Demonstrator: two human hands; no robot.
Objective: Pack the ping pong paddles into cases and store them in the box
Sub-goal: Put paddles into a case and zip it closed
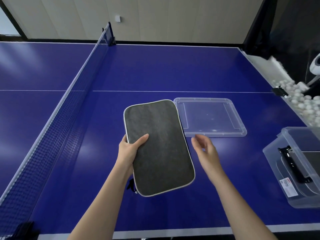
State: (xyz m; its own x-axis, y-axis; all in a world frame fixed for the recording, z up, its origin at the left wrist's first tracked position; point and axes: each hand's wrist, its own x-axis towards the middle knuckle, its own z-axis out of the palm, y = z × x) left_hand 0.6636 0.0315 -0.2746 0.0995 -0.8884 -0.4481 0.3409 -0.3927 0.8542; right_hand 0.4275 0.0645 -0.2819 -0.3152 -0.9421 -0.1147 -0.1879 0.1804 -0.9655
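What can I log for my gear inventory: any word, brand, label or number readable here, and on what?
Sticker on the clear box: red and white print, too blurred to read.
Grey case in the left hand: no text on the face shown.
Clear lid: no text visible.
Nothing in view can be quoted.

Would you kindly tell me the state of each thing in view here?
Grey case: appears closed, held over the table.
Left hand: grips the case's left edge.
Right hand: open, holds nothing.
Lid: off the box, flat on the table.
Box: uncovered, dark item inside.
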